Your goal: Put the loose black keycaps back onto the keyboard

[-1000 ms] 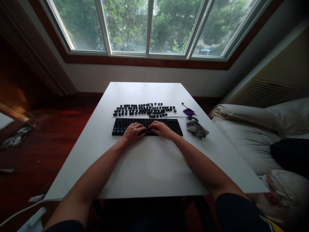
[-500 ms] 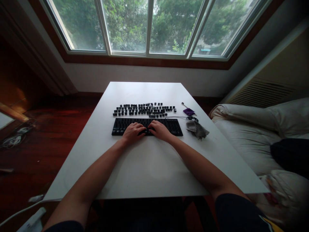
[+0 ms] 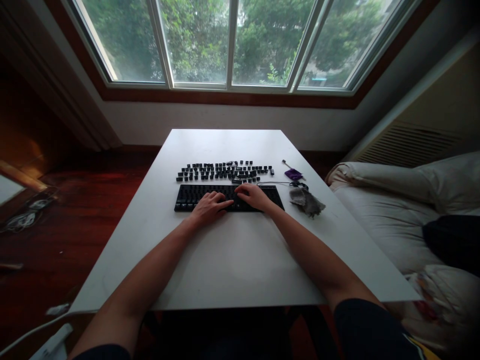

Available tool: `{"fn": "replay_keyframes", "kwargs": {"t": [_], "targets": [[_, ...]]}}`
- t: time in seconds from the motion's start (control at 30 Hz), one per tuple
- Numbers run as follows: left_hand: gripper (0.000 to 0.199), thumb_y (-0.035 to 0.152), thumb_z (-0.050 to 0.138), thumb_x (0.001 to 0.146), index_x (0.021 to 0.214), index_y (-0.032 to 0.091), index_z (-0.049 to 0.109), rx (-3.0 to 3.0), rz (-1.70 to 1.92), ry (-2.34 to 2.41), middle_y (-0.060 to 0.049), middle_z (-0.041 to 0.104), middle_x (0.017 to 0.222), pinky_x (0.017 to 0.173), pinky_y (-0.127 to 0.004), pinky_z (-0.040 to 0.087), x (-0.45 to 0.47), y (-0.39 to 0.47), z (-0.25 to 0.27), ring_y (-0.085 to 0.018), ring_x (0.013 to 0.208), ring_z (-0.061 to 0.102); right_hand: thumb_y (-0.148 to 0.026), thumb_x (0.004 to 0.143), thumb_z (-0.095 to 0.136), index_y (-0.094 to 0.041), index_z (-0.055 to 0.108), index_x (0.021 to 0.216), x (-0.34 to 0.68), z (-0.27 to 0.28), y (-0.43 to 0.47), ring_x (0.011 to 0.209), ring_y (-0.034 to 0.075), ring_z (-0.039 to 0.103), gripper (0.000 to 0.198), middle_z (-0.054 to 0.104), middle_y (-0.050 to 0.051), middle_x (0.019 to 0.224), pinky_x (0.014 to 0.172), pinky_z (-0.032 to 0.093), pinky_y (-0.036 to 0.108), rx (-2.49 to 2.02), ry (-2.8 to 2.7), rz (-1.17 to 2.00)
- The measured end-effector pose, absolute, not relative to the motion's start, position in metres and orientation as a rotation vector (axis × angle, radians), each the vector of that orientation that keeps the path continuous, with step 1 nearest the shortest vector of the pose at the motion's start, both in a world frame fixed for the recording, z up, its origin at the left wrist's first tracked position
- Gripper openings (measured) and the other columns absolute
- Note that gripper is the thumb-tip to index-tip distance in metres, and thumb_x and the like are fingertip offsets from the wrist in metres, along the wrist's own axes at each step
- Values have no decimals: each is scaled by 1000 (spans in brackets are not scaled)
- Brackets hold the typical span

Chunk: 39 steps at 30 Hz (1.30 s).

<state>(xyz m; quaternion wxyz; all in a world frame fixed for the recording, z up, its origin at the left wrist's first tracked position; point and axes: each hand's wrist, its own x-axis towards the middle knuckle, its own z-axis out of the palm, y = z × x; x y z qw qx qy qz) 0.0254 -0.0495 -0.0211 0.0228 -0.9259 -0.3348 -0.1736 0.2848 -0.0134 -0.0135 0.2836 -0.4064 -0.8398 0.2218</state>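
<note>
A black keyboard (image 3: 190,196) lies across the white table in front of me. My left hand (image 3: 210,206) rests over its middle, fingers apart, one of them stretched to the right across the keys. Just to the right, my right hand (image 3: 254,196) is held over the keyboard with its fingers bent together; whatever they pinch, if anything, is too small and dark to make out. Behind the keyboard, loose black keycaps (image 3: 210,172) stand in several rough rows. Both hands cover part of the keyboard's middle and right.
On the right of the white table (image 3: 210,270) lie a crumpled grey cloth (image 3: 308,201), a purple item (image 3: 293,174), a small brush-like stick (image 3: 287,163) and a black cable (image 3: 275,182). A pale sofa (image 3: 382,200) stands beside the table's right edge.
My right hand has shifted slightly away from me and right, drawing its fingers together. My left hand's finger now reaches farther right over the keys.
</note>
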Motion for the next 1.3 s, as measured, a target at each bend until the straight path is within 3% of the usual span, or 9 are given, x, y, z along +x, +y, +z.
{"fn": "replay_keyframes", "kwargs": {"t": [0.2, 0.5, 0.7, 0.93, 1.13, 1.3], "targets": [[45, 33, 61, 94, 139, 34, 60, -2879, -495, -1066, -8, 60, 121, 90, -38, 40, 29, -48, -18, -25, 107, 52, -23, 91, 61, -20, 72, 93, 294, -13, 22, 95, 21, 58, 12, 66, 7, 97, 86, 45, 33, -1360, -2188, 182], [42, 33, 59, 95, 137, 33, 61, -2858, -526, -1059, -8, 60, 122, 91, -39, 40, 29, -50, -20, -25, 108, 52, -35, 90, 68, -20, 74, 104, 284, -8, 62, 109, 28, 54, 21, 65, 12, 110, 93, 40, 37, -1500, -2493, -151], [46, 33, 59, 94, 140, 31, 58, -2851, -543, -1044, -9, 60, 123, 92, -40, 41, 29, -50, -22, -26, 108, 52, -36, 88, 70, -21, 75, 103, 275, -8, 77, 112, 28, 54, 22, 67, 11, 113, 93, 39, 37, -1561, -2565, -112], [44, 32, 59, 93, 137, 29, 61, -2858, -557, -1059, -9, 60, 123, 91, -41, 42, 29, -49, -22, -26, 109, 52, -34, 90, 66, -21, 74, 99, 280, -7, 67, 106, 28, 57, 18, 72, 10, 101, 96, 37, 41, -1477, -2374, -43], [45, 32, 59, 92, 137, 29, 60, -2858, -554, -1072, -10, 60, 123, 91, -42, 42, 30, -50, -22, -27, 109, 52, -33, 99, 53, -21, 66, 118, 293, -6, 32, 94, 23, 65, 26, 73, 8, 106, 86, 45, 33, -1369, -2196, 193], [45, 33, 59, 93, 137, 29, 60, -2852, -543, -1074, -10, 60, 124, 92, -42, 42, 30, -51, -23, -27, 111, 52, -35, 101, 50, -22, 71, 110, 303, -8, 4, 91, 20, 65, 27, 71, 7, 98, 84, 47, 30, -1215, -2313, 364]]}}
